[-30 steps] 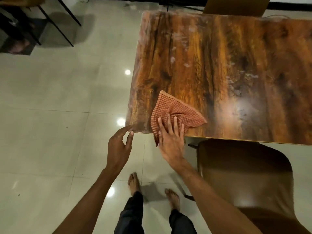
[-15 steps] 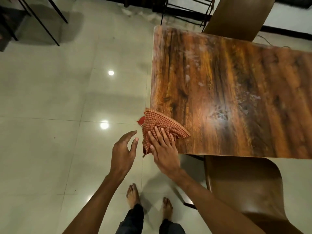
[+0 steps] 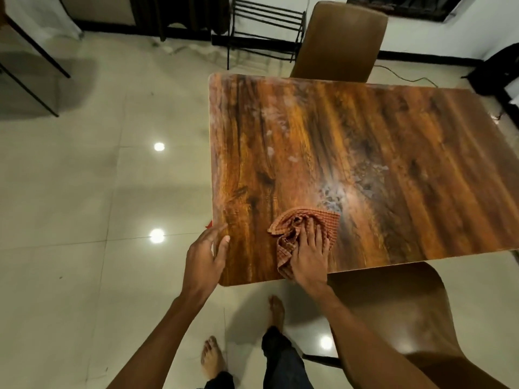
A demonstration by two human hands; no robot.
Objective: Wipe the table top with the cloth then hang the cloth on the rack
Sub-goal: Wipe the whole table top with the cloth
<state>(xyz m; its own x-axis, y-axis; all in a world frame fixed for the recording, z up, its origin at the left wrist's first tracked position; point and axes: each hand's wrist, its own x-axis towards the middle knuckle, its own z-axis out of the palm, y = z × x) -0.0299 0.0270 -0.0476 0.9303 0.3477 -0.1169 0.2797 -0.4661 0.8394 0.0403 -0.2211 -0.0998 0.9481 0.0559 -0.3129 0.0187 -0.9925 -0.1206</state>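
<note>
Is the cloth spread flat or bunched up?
Bunched: the cloth lies in crumpled folds under the right hand.

Left hand (image 3: 206, 256): lay palm down, fingers (image 3: 214, 233) loosely extended, thumb apart, held nothing. Right hand (image 3: 310, 256): pressed flat, palm down, fingers straight, slightly spread. Forearms (image 3: 365, 327): bare, reached forward.

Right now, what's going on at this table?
A person is wiping the wooden table with a checked cloth. The right hand presses flat on the bunched cloth near the table's near edge. The left hand is open at the left edge, holding nothing. Whitish smears show just beyond the cloth. The cloth is not yet on the black rack by the far wall.
</note>
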